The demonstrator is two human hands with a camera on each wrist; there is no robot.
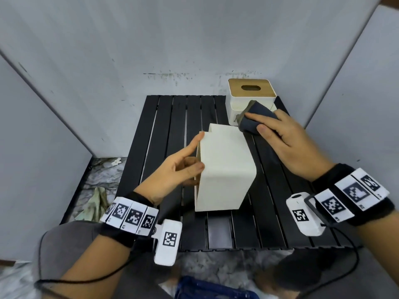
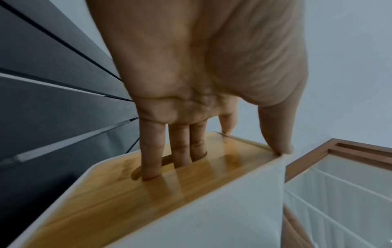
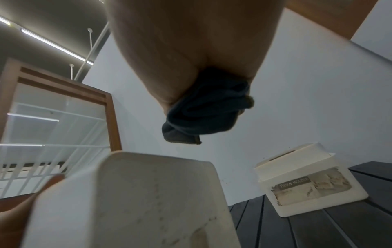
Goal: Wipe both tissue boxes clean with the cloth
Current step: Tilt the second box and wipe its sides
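Two white tissue boxes with wooden lids are in play, and neither looks finished as far as these views show. The nearer white tissue box (image 1: 224,169) lies tipped on its side in the middle of the black slatted surface (image 1: 168,117), its wooden lid (image 2: 148,189) turned toward the left hand (image 1: 172,171). Faint grey specks show on its upturned white face in the right wrist view, so I judge that wiping is under way on this box rather than done. The second white tissue box (image 1: 250,98) stands upright at the far right corner of the surface, its label side smudged and worn; it probably waits its turn.

The left hand steadies the tipped box: three fingers (image 2: 180,147) reach into the oval slot of the lid, while the thumb and forefinger lie straight along the box's upper edge. The right hand (image 1: 287,143) grips a bunched dark blue cloth (image 1: 252,119), fingers curled round it, poised just past the far right corner of the tipped box. Whether the cloth touches the box I cannot tell.
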